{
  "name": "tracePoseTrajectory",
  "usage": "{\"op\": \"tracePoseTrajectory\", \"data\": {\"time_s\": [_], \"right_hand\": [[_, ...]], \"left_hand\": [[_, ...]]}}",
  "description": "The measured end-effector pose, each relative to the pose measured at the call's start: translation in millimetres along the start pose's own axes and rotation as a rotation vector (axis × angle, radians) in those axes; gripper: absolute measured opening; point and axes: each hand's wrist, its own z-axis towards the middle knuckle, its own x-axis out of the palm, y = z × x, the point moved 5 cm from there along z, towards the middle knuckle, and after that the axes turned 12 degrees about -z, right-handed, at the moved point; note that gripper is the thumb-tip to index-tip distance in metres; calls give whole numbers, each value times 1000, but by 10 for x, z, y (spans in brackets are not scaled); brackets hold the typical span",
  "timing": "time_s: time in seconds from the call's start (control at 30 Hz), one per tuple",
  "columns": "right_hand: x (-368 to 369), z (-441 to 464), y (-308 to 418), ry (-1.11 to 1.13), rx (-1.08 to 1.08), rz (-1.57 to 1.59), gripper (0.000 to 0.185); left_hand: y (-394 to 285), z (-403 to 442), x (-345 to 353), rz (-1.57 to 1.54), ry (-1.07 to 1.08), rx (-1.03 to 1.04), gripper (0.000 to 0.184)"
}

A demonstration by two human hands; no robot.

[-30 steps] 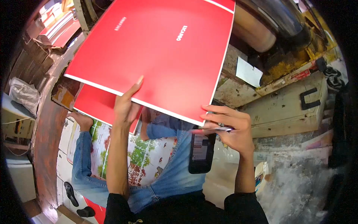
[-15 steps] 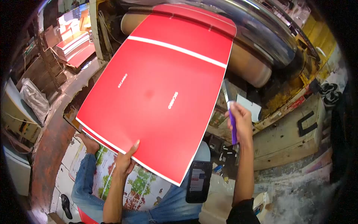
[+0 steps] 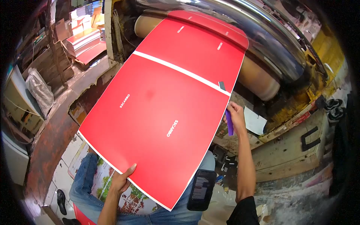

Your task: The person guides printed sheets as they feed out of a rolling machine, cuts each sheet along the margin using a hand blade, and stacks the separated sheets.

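A large red printed sheet (image 3: 150,108) with white borders and a white cross strip runs up to a metal roller (image 3: 277,52). My left hand (image 3: 120,180) pinches its near edge, the thumb on top and the fingers beneath. In my right hand (image 3: 236,117), at the sheet's right edge, is a purple-handled utility knife (image 3: 230,125). Its grey blade (image 3: 222,86) shows above the red surface beside the right end of the white strip. Part of the knife between handle and blade is hidden by the sheet's edge.
A phone (image 3: 201,190) lies on my right thigh. A brown roll (image 3: 258,77) sits below the metal roller. Stacked sheets (image 3: 84,43) stand at the back left. A white card (image 3: 255,120) rests on the machine ledge at right, above a beige metal panel (image 3: 288,153).
The red sheet has shifted toward me, its white strip now lower. My left hand has moved down with the edge. The utility knife has come to the sheet's right edge, blade over the red.
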Motion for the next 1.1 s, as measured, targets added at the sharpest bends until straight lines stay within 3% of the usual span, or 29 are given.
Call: {"op": "tracePoseTrajectory", "data": {"time_s": [0.07, 0.13, 0.17, 0.2, 0.27, 0.33, 0.43, 0.57, 0.67, 0.73, 0.8, 0.87, 0.97, 1.03, 1.1], "right_hand": [[40, -100, 23, 27, -6, 70, 18], [-121, -171, 124, -381, -290, -204, 13], [-179, -219, 211, -606, -424, -529, 29], [-173, -233, 308, -603, -424, -530, 29], [-98, -347, 742, -743, -692, -829, 41], [-140, -201, 738, -642, -770, -831, 52], [-37, -69, 801, -236, -845, -1056, 54], [-63, -182, 1011, -209, -796, -861, 37], [-120, -225, 1037, -205, -752, -792, 44], [-17, -336, 1017, -179, -681, -810, 45], [129, -488, 989, -161, -722, -787, 46], [245, -561, 895, -154, -810, -775, 48], [309, -627, 871, -126, -652, -726, 50], [315, -668, 873, -82, -547, -664, 50], [323, -767, 833, -37, -417, -608, 50]], "left_hand": [[-5, -100, -62, 14, -49, -10, 51], [-4, -184, -117, 38, -136, -25, 51], [6, -216, -162, 45, -208, 19, 51], [16, -251, -204, 54, -281, 62, 52], [-25, -340, -385, 203, -172, -9, 53], [-60, -415, -434, 285, -119, -43, 53], [-18, -490, -635, 303, -177, -49, 52], [144, -491, -1371, 393, -210, -107, 53], [-195, -665, -1199, 297, -334, -196, 53], [-294, -733, -1524, 167, -277, -67, 57], [-210, -628, -1914, 167, -393, -73, 58], [-153, -241, -2282, 175, -379, -43, 58], [-151, 462, -2381, 148, -363, 5, 54], [-263, 755, -1951, 93, -569, 76, 38], [66, 1353, -2530, -35, -590, 157, 42]]}}
